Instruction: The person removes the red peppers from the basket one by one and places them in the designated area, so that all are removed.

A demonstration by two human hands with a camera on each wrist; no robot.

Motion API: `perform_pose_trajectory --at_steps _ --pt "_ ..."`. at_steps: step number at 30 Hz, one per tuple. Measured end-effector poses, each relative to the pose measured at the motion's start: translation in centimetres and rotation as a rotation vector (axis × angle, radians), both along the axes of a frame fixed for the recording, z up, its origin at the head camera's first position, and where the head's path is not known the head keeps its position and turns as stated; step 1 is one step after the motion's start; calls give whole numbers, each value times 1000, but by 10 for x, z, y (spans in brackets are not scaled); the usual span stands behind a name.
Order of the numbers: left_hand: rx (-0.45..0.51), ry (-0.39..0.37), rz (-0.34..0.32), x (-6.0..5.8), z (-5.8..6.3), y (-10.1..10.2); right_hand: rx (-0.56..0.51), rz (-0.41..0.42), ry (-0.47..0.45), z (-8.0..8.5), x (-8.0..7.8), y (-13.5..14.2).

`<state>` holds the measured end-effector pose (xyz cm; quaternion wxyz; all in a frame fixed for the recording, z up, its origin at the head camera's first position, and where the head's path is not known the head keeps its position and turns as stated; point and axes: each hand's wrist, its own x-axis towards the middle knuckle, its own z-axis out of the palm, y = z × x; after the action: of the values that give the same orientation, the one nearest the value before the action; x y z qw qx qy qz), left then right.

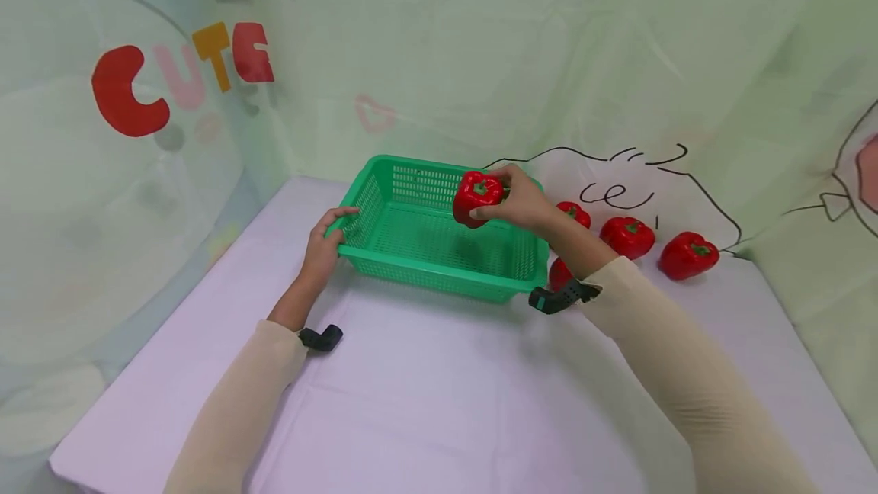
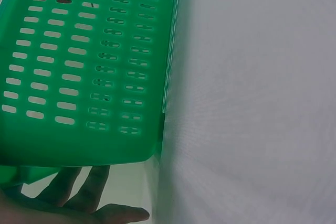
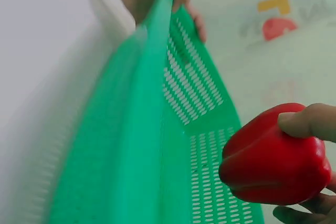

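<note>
My right hand (image 1: 517, 200) holds a red bell pepper (image 1: 478, 199) above the right half of a green plastic basket (image 1: 428, 265). Its thumb lies on one side of the pepper in the right wrist view, with the other fingers round the far side. The pepper's green stem faces up toward the head camera. At the basket's left end my left hand (image 1: 325, 238) grips the rim, fingers hooked over it. In the left wrist view, the basket's slotted wall (image 2: 63, 77) fills much of the picture and partly hides the fingers.
Several more red bell peppers lie on the white-covered table (image 1: 425, 387) right of the basket, including one at the far right (image 1: 688, 255) and one beside it (image 1: 627, 237). My right forearm partly covers others. A printed cloth (image 1: 439, 59) hangs behind the table.
</note>
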<state>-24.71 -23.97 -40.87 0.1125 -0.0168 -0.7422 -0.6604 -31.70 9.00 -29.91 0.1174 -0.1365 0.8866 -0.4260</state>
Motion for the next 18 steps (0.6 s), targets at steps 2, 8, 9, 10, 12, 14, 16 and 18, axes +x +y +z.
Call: perform_pose_trajectory --at_steps 2,8,9,10,12,14,16,18 --pt "2 11 5 -4 -6 -1 -27 -17 -4 4 14 9" --pt "-4 13 8 -3 -5 0 -126 -105 9 9 58 31" --pt "2 6 6 -2 -3 1 -141 -123 14 8 65 35" --pt "2 1 4 1 0 2 -151 -141 22 7 70 39" --pt "-3 -8 1 5 7 4 -169 -174 37 4 81 46" --pt "-3 -15 -5 10 13 7 -177 -207 62 -1 90 56" --pt "-14 -19 -9 12 15 7 -186 -243 84 -6 99 66" --pt "-8 -17 -13 11 12 5 -208 -284 97 -10 105 77"
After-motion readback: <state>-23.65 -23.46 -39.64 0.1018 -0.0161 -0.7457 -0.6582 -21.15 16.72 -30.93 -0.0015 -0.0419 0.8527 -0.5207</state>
